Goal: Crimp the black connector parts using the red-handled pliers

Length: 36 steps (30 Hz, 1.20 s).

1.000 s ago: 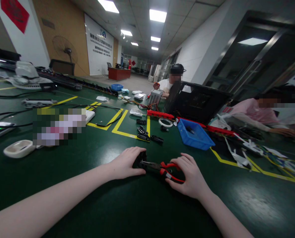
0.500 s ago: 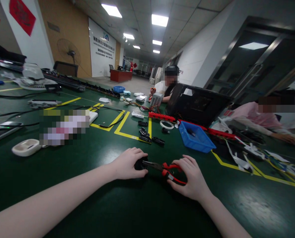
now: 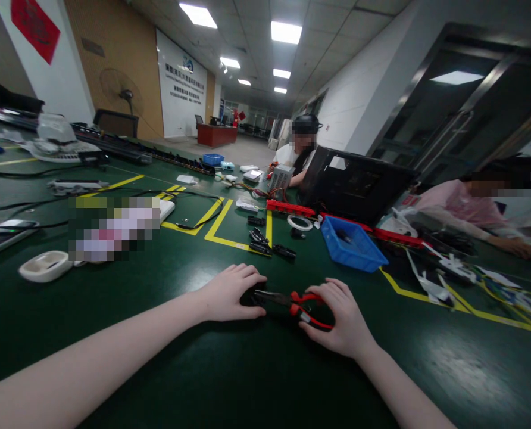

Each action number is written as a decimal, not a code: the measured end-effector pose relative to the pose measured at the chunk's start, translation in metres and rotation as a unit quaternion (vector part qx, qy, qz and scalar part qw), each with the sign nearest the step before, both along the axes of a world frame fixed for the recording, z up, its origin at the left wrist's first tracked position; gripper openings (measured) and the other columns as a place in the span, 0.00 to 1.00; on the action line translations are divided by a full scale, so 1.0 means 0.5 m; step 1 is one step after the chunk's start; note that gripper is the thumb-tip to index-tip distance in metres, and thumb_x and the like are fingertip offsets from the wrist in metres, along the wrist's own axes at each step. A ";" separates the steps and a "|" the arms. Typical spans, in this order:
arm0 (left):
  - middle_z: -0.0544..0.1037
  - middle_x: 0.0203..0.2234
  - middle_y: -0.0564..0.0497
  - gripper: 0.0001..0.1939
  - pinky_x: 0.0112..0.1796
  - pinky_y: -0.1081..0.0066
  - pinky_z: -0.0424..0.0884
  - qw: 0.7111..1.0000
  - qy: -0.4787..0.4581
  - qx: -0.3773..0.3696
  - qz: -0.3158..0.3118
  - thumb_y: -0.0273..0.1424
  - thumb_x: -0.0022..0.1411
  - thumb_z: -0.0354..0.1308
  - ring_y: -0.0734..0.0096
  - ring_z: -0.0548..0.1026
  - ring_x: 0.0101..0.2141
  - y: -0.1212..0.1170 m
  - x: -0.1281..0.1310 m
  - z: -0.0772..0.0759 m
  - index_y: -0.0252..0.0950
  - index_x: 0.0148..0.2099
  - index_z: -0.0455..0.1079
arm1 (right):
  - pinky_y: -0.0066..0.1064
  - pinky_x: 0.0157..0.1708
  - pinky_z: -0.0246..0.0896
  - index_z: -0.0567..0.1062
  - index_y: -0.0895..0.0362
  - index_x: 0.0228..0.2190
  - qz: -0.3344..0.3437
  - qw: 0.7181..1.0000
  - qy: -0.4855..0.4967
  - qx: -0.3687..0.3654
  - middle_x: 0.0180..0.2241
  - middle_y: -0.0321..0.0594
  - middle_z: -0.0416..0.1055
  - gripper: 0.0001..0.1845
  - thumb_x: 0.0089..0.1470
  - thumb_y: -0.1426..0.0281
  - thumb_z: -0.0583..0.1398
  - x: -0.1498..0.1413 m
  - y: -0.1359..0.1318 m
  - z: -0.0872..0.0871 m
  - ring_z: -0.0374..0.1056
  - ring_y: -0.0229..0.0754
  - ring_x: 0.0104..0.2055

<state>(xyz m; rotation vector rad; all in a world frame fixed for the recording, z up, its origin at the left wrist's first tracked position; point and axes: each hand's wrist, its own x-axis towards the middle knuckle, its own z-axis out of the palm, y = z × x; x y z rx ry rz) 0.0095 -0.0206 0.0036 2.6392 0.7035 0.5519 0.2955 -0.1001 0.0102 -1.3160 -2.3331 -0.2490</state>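
Observation:
My left hand (image 3: 232,293) is closed round a small black part (image 3: 248,296), mostly hidden by the fingers and thumb; its kind I cannot make out. My right hand (image 3: 340,319) grips the red-and-black handles of long-nose pliers (image 3: 295,302). Their handles are spread, and the long metal jaws point left, reaching the black part between my left fingers and thumb. Just beyond my hands, several black plastic pieces (image 3: 259,238) lie on the green table (image 3: 194,363), beside and over a yellow tape line.
A blue bin (image 3: 353,244) stands right of centre, near a white ring (image 3: 300,223) and a red strip (image 3: 290,208). A black case (image 3: 359,186) is behind it. White cables (image 3: 430,280) lie at right, a white tray (image 3: 46,266) at left. Two co-workers sit across the table.
The view has shifted very slightly. My hands, the pliers and the black part keep nearly the same places, with the plier jaws still at the part.

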 end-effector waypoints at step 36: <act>0.70 0.53 0.43 0.29 0.50 0.58 0.65 1.000 0.026 -0.007 -0.012 0.49 0.66 0.53 0.55 0.69 0.50 -0.002 -0.004 0.004 0.40 0.63 0.61 | 0.49 0.49 0.61 0.71 0.53 0.47 -0.010 0.995 0.035 -0.097 0.44 0.44 0.75 0.32 0.41 0.52 0.68 -0.012 0.000 0.000 0.70 0.52 0.45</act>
